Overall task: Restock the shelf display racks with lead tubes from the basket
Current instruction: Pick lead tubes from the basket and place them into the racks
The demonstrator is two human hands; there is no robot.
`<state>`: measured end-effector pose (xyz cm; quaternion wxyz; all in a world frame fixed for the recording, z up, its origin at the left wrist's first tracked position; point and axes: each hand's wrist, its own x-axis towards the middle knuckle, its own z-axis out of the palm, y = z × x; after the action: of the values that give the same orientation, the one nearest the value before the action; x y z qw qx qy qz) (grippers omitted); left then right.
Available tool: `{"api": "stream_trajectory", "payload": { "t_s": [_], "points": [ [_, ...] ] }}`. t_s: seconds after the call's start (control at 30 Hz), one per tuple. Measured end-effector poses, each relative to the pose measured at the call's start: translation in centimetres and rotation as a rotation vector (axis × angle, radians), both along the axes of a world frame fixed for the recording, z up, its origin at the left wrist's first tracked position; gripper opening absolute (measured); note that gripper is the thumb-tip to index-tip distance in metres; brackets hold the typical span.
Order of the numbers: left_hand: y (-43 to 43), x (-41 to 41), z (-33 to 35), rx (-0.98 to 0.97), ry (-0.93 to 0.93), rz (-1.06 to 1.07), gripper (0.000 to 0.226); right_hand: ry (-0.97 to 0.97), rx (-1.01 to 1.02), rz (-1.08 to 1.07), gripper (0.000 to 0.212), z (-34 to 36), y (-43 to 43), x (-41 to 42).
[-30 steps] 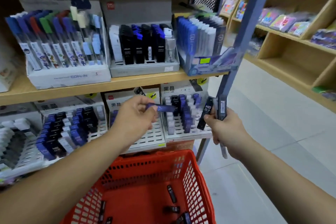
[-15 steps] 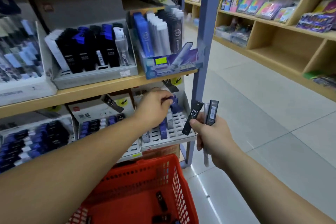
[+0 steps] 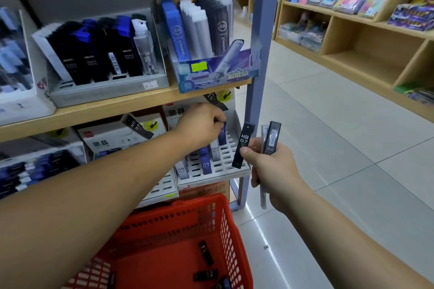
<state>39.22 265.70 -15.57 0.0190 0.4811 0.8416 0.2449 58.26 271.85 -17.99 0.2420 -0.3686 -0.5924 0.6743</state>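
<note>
Left hand (image 3: 202, 124) on blue tube (image 3: 222, 136) in rack (image 3: 226, 167), right hand (image 3: 270, 166) around black tubes (image 3: 243, 145).

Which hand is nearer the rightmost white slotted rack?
Left. The left hand is over the rack, pinching a blue tube; the right hand holds tubes beside its right edge.

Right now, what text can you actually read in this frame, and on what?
"HB 0.7": black lead tube in the right hand.
"HB 0.7": rack tubes standing in the white rack.
"HB 0.7": loose tube in the red basket.
"HB 0.7", "黑晶": rack header card.
Blue tube in the left hand, upper-shelf boxes, price tag: too blurred to read.
</note>
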Motion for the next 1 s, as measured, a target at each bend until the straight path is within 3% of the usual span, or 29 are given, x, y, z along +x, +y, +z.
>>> {"api": "stream_trajectory", "payload": {
  "t_s": [0.13,0.2,0.3,0.37,0.57,0.7,0.83,1.0],
  "points": [
    [0.3,0.0,-0.3,-0.122,0.041,-0.051,0.021,0.014,0.007,0.000,0.013,0.1,-0.1,-0.2],
    [0.3,0.3,0.1,-0.071,0.020,-0.025,0.022,0.013,0.004,0.000,0.013,0.1,-0.1,-0.3],
    [-1.2,1.4,1.2,0.161,-0.287,0.001,0.018,0.026,-0.022,0.033,0.014,0.2,-0.3,-0.5],
    [-2.9,2.2,1.9,0.217,-0.484,-0.083,0.020,0.042,-0.027,0.074,0.013,0.6,-0.7,-0.9],
    [-7.1,2.4,4.7,0.297,-0.732,-0.055,0.031,0.002,-0.035,0.202,0.010,1.7,-2.5,-2.3],
    [-9.1,2.2,4.2,0.249,-0.595,-0.099,0.026,-0.003,-0.043,0.260,0.013,2.0,-3.3,-2.8],
    [-9.5,0.0,2.1,0.351,-0.450,0.075,0.024,-0.005,-0.035,0.172,0.022,2.0,-3.2,-2.5],
    [-9.8,-1.2,-0.5,0.322,-0.334,0.107,0.021,0.071,-0.234,0.197,0.021,2.5,-2.4,-1.4]
  ]
}}
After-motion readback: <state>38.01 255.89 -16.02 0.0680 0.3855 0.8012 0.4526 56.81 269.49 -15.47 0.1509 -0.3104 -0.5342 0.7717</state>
